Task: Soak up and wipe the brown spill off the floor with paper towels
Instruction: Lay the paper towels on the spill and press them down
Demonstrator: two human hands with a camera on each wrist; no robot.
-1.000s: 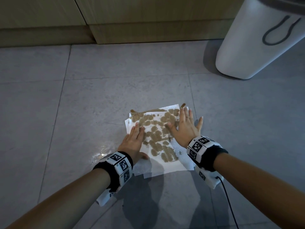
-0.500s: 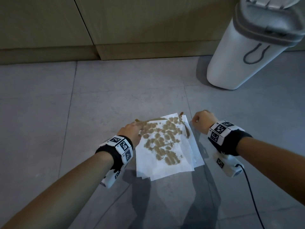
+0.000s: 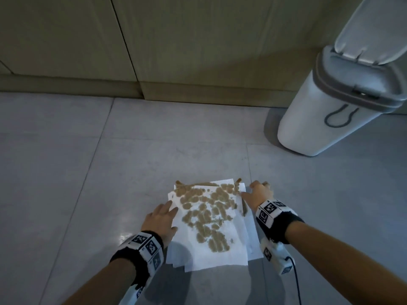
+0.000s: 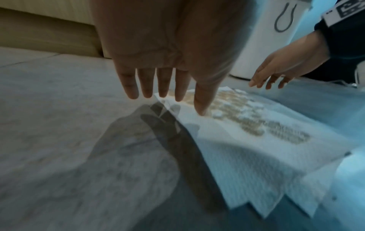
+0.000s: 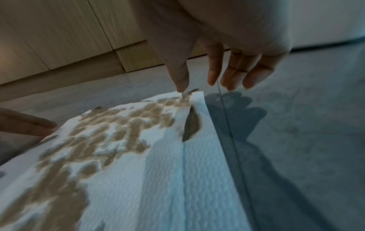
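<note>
From the head view, the quilted white paper towels (image 3: 211, 227), blotched brown, lie flat on grey floor tiles (image 3: 88, 172) at lower centre. My left hand (image 3: 159, 219) spreads flat at their left edge. My right hand (image 3: 258, 193) hovers loose at the right edge (holding nothing). In the left wrist view my fingers (image 4: 148, 84) are straight. In the right wrist view my thumb (image 5: 180, 78) nears a soaked corner.

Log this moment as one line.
paper towels flat on floor, soaked brown | left hand open at left edge | right hand open at right corner
</note>
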